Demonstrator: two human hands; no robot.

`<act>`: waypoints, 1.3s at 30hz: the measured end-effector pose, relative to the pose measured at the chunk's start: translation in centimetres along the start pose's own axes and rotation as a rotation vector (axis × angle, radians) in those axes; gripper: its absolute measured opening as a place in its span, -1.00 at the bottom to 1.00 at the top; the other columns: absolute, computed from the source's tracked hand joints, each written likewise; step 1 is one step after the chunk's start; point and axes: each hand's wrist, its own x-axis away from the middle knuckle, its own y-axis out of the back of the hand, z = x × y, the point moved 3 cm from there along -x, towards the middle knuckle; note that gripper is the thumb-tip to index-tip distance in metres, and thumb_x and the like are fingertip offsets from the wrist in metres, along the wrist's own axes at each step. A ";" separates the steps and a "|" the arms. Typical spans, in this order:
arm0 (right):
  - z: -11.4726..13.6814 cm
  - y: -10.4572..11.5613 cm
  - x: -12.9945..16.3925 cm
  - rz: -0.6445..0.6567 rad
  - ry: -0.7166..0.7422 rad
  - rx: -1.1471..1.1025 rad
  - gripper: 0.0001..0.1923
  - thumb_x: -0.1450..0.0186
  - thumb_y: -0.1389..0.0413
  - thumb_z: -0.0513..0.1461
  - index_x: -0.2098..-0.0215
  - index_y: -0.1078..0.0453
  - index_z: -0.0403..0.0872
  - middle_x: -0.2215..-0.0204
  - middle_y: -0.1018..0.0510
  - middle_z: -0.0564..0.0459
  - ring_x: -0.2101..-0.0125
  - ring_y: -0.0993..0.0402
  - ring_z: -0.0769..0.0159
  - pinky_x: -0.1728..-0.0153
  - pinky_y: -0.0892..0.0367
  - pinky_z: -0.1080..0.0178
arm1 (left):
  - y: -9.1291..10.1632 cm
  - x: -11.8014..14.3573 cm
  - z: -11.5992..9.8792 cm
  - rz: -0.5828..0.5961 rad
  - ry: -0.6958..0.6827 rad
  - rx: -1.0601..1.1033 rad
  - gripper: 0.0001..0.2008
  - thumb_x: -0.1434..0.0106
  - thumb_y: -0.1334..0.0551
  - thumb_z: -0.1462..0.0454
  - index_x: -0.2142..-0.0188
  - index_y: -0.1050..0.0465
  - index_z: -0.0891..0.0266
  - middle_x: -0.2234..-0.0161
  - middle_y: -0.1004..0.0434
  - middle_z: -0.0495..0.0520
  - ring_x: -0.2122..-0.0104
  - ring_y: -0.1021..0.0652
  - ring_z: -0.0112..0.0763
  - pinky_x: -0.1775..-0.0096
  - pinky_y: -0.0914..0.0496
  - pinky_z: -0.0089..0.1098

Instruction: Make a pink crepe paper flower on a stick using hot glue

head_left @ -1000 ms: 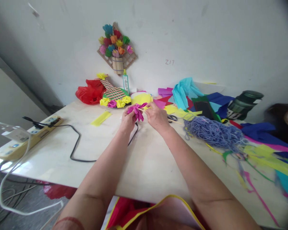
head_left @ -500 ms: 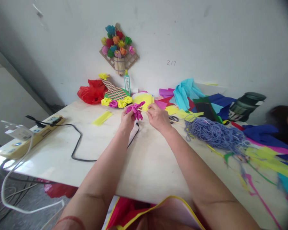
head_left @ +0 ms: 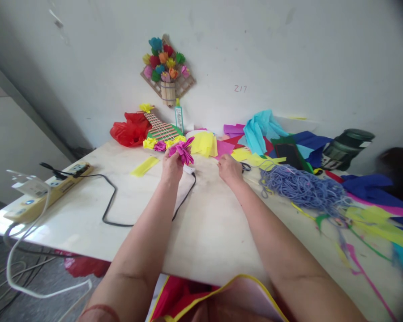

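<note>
My left hand [head_left: 173, 166] is closed around a magenta crepe paper flower [head_left: 184, 153], its pleated petals fanning out to the upper right. Apart from it, to the right, my right hand [head_left: 229, 169] is pinched on a thin wooden stick [head_left: 252, 180], which shows past the back of the hand; its front tip is barely visible at the fingers. Black-handled scissors [head_left: 246, 167] lie just beside the right hand, partly hidden. Behind the left hand stands a guitar-shaped stick craft [head_left: 161, 129] edged with yellow and magenta paper flowers.
A power strip [head_left: 50, 192] and black cable [head_left: 110, 197] lie left. A yellow paper strip [head_left: 145, 166], red plastic bag [head_left: 130, 129] and glue bottle [head_left: 179, 117] are further back. Purple-blue cord [head_left: 302, 188], coloured paper [head_left: 262, 129] and a dark bottle [head_left: 345, 147] crowd the right.
My hands have moved apart: the left drew slightly left with the flower, and the right moved right, taking the stick away from the petals.
</note>
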 end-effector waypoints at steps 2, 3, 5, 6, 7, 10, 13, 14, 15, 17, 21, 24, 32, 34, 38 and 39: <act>-0.6 -1.0 0.1 0.084 -0.041 0.039 -0.68 -0.31 0.13 -0.28 0.20 -0.46 -0.13 0.14 -0.46 -0.14 0.22 -0.41 0.19 0.31 -0.23 0.22 | 0.0 -0.1 -0.4 -0.024 -0.002 -0.012 -0.80 -0.05 -0.24 0.44 0.31 -0.38 0.19 0.38 -0.56 0.01 0.36 -0.60 -0.35 0.16 -0.47 -0.29; -0.9 -1.4 0.2 0.115 -0.060 0.052 -0.69 -0.30 0.12 -0.29 0.19 -0.45 -0.14 0.15 -0.47 -0.15 0.21 -0.41 0.17 0.30 -0.23 0.21 | 0.0 -0.1 -0.6 -0.042 -0.001 -0.019 -0.81 -0.06 -0.23 0.45 0.32 -0.38 0.19 0.39 -0.56 0.00 0.36 -0.59 -0.35 0.16 -0.47 -0.30; -1.1 -1.8 0.3 0.152 -0.084 0.067 -0.70 -0.28 0.10 -0.31 0.18 -0.45 -0.15 0.18 -0.47 -0.18 0.18 -0.40 0.14 0.29 -0.24 0.20 | 0.1 -0.2 -0.9 -0.068 -0.005 -0.021 -0.82 -0.08 -0.21 0.45 0.32 -0.38 0.19 0.41 -0.56 0.00 0.37 -0.59 -0.35 0.17 -0.48 -0.30; -1.0 -1.8 0.4 0.148 -0.085 0.066 -0.71 -0.28 0.09 -0.30 0.18 -0.45 -0.16 0.18 -0.47 -0.18 0.16 -0.39 0.13 0.28 -0.24 0.19 | 0.2 -0.3 -1.1 -0.072 -0.011 -0.016 -0.82 -0.08 -0.20 0.46 0.32 -0.38 0.19 0.42 -0.56 0.00 0.37 -0.59 -0.35 0.17 -0.48 -0.30; -0.7 -1.7 0.4 0.130 -0.078 0.058 -0.72 -0.28 0.08 -0.29 0.18 -0.44 -0.16 0.17 -0.47 -0.19 0.15 -0.38 0.12 0.26 -0.24 0.19 | 0.3 -0.4 -1.2 -0.071 -0.019 -0.007 -0.82 -0.08 -0.20 0.46 0.32 -0.38 0.19 0.42 -0.56 0.00 0.37 -0.60 -0.35 0.18 -0.48 -0.30; 1.1 -1.0 0.3 0.037 -0.010 0.000 -0.70 -0.28 0.05 -0.22 0.11 -0.41 -0.15 0.12 -0.44 -0.17 0.12 -0.34 0.11 0.18 -0.23 0.17 | 0.5 -0.5 -1.6 -0.066 -0.033 0.015 -0.81 -0.08 -0.20 0.46 0.31 -0.38 0.20 0.42 -0.56 0.01 0.37 -0.60 -0.34 0.19 -0.48 -0.31; 4.1 -0.8 0.3 0.021 0.107 -0.066 -0.68 -0.28 0.05 -0.21 0.06 -0.36 -0.17 0.12 -0.43 -0.17 0.12 -0.31 0.14 0.10 -0.20 0.17 | 0.9 -0.5 -1.7 -0.077 -0.037 0.015 -0.82 -0.07 -0.21 0.45 0.32 -0.38 0.20 0.40 -0.57 0.02 0.36 -0.60 -0.35 0.18 -0.48 -0.32; 5.2 -0.9 0.3 0.028 0.147 -0.080 -0.67 -0.28 0.05 -0.20 0.05 -0.35 -0.17 0.13 -0.43 -0.16 0.13 -0.31 0.13 0.10 -0.20 0.17 | 1.1 -0.5 -1.7 -0.075 -0.043 0.014 -0.83 -0.07 -0.21 0.44 0.33 -0.38 0.20 0.39 -0.57 0.02 0.35 -0.59 -0.36 0.17 -0.47 -0.32; 6.3 -1.1 0.2 0.039 0.171 -0.086 -0.67 -0.28 0.05 -0.20 0.04 -0.34 -0.16 0.14 -0.44 -0.16 0.13 -0.30 0.13 0.10 -0.20 0.16 | 1.2 -0.5 -1.8 -0.067 -0.054 0.014 -0.83 -0.06 -0.21 0.44 0.33 -0.38 0.20 0.39 -0.57 0.02 0.35 -0.59 -0.37 0.16 -0.47 -0.32; 8.1 -1.7 0.1 0.068 0.234 -0.082 -0.66 -0.25 0.04 -0.24 0.02 -0.31 -0.16 0.13 -0.43 -0.16 0.12 -0.29 0.11 0.11 -0.21 0.16 | 1.5 -0.5 -1.8 -0.046 -0.075 0.018 -0.83 -0.06 -0.21 0.43 0.32 -0.38 0.19 0.39 -0.57 0.02 0.33 -0.59 -0.37 0.15 -0.46 -0.33; 10.6 -3.3 -0.8 0.181 0.223 -0.055 -0.60 -0.15 -0.01 -0.34 0.03 -0.30 -0.20 0.10 -0.42 -0.19 0.11 -0.30 0.09 0.11 -0.22 0.17 | 1.9 -0.6 -2.0 -0.042 -0.083 0.022 -0.85 -0.06 -0.22 0.42 0.34 -0.38 0.20 0.38 -0.57 0.04 0.35 -0.59 -0.39 0.15 -0.46 -0.34; 12.0 -3.9 -1.9 0.202 0.204 -0.052 -0.56 -0.14 -0.03 -0.33 -0.01 -0.27 -0.22 0.10 -0.42 -0.24 0.08 -0.29 0.04 0.10 -0.22 0.14 | 1.9 -0.6 -2.0 -0.063 -0.072 0.006 -0.87 -0.07 -0.23 0.41 0.36 -0.37 0.21 0.36 -0.58 0.05 0.38 -0.58 -0.41 0.15 -0.45 -0.36; 11.5 -4.2 -3.2 0.200 0.037 -0.108 -0.62 -0.31 0.10 -0.16 0.00 -0.28 -0.21 0.11 -0.43 -0.29 0.07 -0.35 0.07 0.09 -0.22 0.11 | 1.6 -0.5 -2.4 -0.106 -0.054 -0.043 -0.90 -0.10 -0.24 0.35 0.34 -0.37 0.20 0.30 -0.57 0.07 0.31 -0.58 -0.39 0.09 -0.43 -0.32; 10.2 -4.1 -3.1 0.233 -0.028 -0.131 -0.61 -0.32 0.13 -0.11 0.04 -0.31 -0.18 0.10 -0.43 -0.27 0.07 -0.36 0.07 0.11 -0.24 0.11 | 1.6 -0.6 -2.5 -0.111 -0.047 -0.035 -0.90 -0.11 -0.25 0.34 0.34 -0.37 0.19 0.29 -0.57 0.06 0.30 -0.58 -0.39 0.08 -0.43 -0.31; 7.2 -3.7 -2.8 0.265 -0.148 -0.174 -0.62 -0.23 0.06 -0.21 0.01 -0.31 -0.10 0.08 -0.46 -0.19 0.11 -0.42 0.09 0.18 -0.30 0.13 | 1.8 -0.8 -2.7 -0.108 -0.048 0.015 -0.90 -0.12 -0.22 0.37 0.34 -0.36 0.18 0.28 -0.57 0.05 0.26 -0.57 -0.37 0.07 -0.43 -0.30; 6.4 -3.6 -2.7 0.248 -0.183 -0.190 -0.61 -0.20 0.06 -0.23 0.00 -0.31 -0.09 0.09 -0.47 -0.17 0.12 -0.44 0.09 0.20 -0.31 0.12 | 1.8 -0.8 -2.8 -0.107 -0.057 0.028 -0.89 -0.13 -0.21 0.38 0.33 -0.36 0.18 0.28 -0.57 0.04 0.26 -0.58 -0.38 0.06 -0.43 -0.30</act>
